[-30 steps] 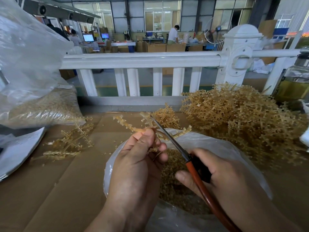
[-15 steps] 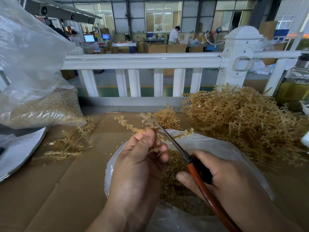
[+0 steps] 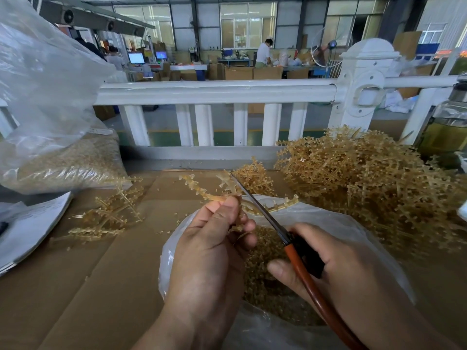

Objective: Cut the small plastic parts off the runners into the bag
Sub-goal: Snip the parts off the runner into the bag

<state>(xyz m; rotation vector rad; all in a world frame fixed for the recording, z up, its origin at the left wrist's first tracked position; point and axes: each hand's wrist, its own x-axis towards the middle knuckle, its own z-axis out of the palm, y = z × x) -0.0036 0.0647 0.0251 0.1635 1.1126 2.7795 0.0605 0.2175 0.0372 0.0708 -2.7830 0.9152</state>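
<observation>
**A:** Writing, labels?
**B:** Papers (image 3: 30, 223), left: print too small to read.
**A:** Hands?
**B:** Two. Left hand (image 3: 209, 258) pinches one runner (image 3: 199, 189) between thumb and fingers, above the bag's far rim. Right hand (image 3: 336, 271) is curled round the orange handles of one scissors (image 3: 262, 213); the blade crosses the runner.
**A:** Bags?
**B:** Two. One clear bag (image 3: 341, 223), near, under both hands, with loose parts (image 3: 262, 251) inside. One big bag (image 3: 50, 97), far left, holding tan parts.
**A:** Other runners?
**B:** One heap (image 3: 374, 183), right, just beside the bag. One small scatter (image 3: 111, 215), left, on the cardboard (image 3: 88, 286).
**A:** Surroundings?
**B:** One bottle (image 3: 447, 130), far right, with yellow liquid. One white railing (image 3: 214, 90), far. The left hand hides the runner's near end.
</observation>
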